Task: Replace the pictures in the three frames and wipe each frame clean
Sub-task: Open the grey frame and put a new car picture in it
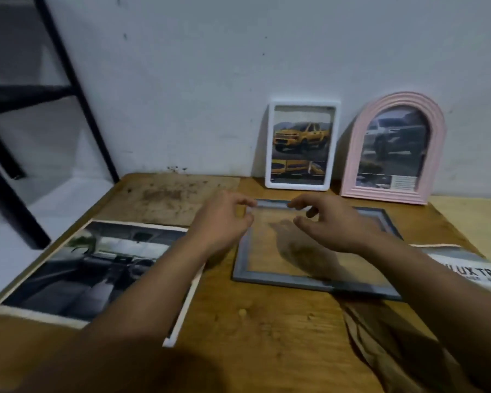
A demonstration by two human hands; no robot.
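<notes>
At the left edge of the frame a black metal rack (68,89) stands against the wall. Lower left, a car-interior print (91,268) lies flat on the wooden table (253,330), apparently on a backing board. At centre, the left hand (224,219) and right hand (332,219) hover over the far edge of the grey frame (309,282), which lies flat and empty, with wood showing through its opening. Both hands are loosely curled with fingers apart, gripping nothing; whether the fingertips touch the frame's top rail I cannot tell. Upper centre, the white frame (302,144) with a yellow truck picture leans on the wall, and just to its right stands the pink arched frame (391,148). At the right edge lies a printed sheet (471,268), with crumpled brown paper (386,344) below.

The grey frame seems the one in hand. Next it needs a picture laid squarely inside.
</notes>
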